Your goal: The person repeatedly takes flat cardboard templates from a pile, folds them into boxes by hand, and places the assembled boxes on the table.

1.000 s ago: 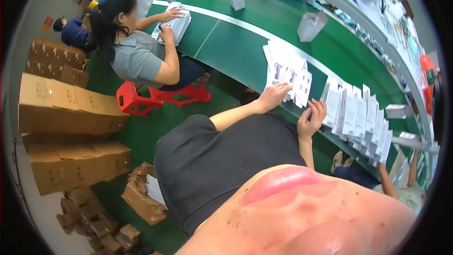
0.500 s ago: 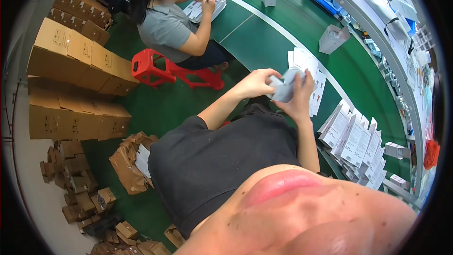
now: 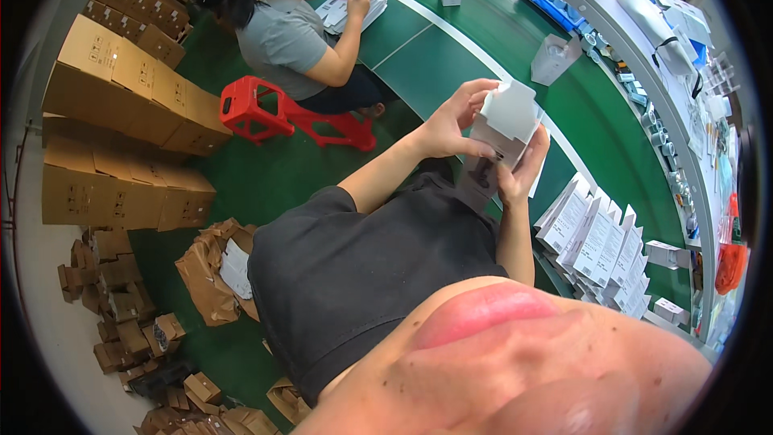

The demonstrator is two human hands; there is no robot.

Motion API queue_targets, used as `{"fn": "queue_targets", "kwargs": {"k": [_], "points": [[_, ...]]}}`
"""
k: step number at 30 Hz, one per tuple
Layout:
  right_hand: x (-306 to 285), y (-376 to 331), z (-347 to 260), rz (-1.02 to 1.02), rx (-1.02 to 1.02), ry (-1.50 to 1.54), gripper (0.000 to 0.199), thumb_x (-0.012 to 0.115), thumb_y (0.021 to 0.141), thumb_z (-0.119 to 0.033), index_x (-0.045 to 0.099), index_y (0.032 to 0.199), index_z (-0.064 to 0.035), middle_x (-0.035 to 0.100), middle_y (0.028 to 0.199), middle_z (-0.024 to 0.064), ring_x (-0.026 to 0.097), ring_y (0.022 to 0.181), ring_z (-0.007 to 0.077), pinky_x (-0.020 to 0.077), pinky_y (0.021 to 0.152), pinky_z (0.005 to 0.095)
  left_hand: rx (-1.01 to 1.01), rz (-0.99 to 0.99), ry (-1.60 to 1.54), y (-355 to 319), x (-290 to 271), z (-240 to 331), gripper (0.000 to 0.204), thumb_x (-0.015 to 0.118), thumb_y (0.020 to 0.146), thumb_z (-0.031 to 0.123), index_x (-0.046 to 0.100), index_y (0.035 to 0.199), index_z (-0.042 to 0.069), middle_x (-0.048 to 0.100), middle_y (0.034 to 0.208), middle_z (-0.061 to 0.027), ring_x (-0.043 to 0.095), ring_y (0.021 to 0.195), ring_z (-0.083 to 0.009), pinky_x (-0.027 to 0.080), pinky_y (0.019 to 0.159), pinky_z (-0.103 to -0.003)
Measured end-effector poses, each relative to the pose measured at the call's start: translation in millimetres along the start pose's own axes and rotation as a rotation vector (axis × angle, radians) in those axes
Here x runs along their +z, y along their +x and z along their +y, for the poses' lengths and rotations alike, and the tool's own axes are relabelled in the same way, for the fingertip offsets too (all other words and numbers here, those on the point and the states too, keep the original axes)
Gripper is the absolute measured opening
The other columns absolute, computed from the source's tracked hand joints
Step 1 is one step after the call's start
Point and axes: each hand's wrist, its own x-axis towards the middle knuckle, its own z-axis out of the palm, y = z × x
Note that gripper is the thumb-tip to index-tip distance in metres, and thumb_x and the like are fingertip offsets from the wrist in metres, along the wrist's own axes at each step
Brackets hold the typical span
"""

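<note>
Both hands have risen since the earlier frame, lifting the small white carton (image 3: 506,130) off the green table (image 3: 451,64) and up in front of the chest, where it now shows larger and with its top flap standing open. The left hand (image 3: 452,122) closes its grip on the carton's left side, thumb across the front face and fingers curled round the upper edge; the right hand (image 3: 522,171) holds the lower right part from beneath, its grip firm on the same carton. The carton hangs in the air over the near edge of the table, touching nothing but the two hands. Its long axis runs from the lower left, near the dark shirt, up to the upper right, and the open flap end points up and away toward the far side of the table. Below and to the right, a row of flat white cartons (image 3: 596,234) leans along the near edge of the table, well apart from the held one. Farther along the table stand a clear plastic container (image 3: 554,60) and a blue tray (image 3: 551,8). To the left a co-worker in a grey shirt (image 3: 286,36) sits on a red stool (image 3: 266,113), hands on a stack of white sheets. Brown cardboard boxes (image 3: 121,89) are piled on the floor at the left.
</note>
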Motion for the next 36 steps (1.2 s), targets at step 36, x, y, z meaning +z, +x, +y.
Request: {"fn": "queue_targets", "kwargs": {"k": [36], "points": [[-4.8, 9.7, -30.4, 0.279, 0.479, 0.204, 0.045, 0.059, 0.096, -0.022, 0.053, 0.135, 0.0008, 0.058, 0.125, 0.0178, 0.053, 0.119, 0.0254, 0.0424, 0.101, 0.0365, -0.086, 0.044, 0.232, 20.2, 26.5, -34.9, 0.052, 0.070, 0.086, 0.016, 0.049, 0.132, 0.006, 0.056, 0.118, -0.0111, 0.055, 0.102, -0.0209, 0.046, 0.092, -0.033]]}}
